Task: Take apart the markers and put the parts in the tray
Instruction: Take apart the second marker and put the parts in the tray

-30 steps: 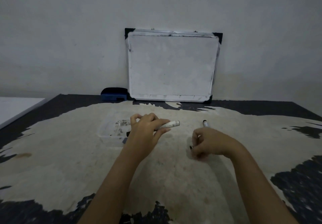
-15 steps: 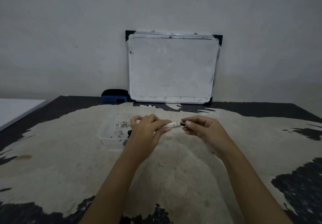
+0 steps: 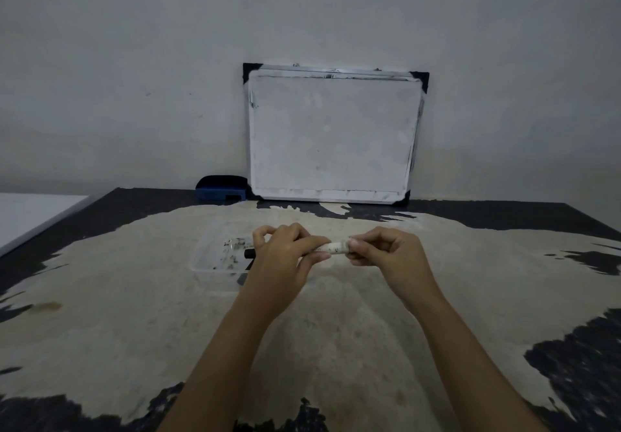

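Observation:
I hold a white marker (image 3: 333, 248) level above the table, between both hands. My left hand (image 3: 285, 257) wraps its left part, and the marker's black end sticks out past that hand over the tray. My right hand (image 3: 386, 252) pinches the marker's right end with thumb and fingertips. A clear plastic tray (image 3: 215, 263) lies on the table just left of my left hand, with small dark marker parts inside; my hand hides its right side.
A whiteboard (image 3: 332, 136) leans on the wall at the back of the table. A blue and black eraser (image 3: 220, 189) sits to its left. The worn black tabletop (image 3: 134, 297) is scuffed pale in the middle. A white surface (image 3: 30, 213) adjoins at far left.
My right hand left the table, where it held a small dark piece, and rose to grip the marker's right end. My left hand has kept hold of the marker in nearly the same place.

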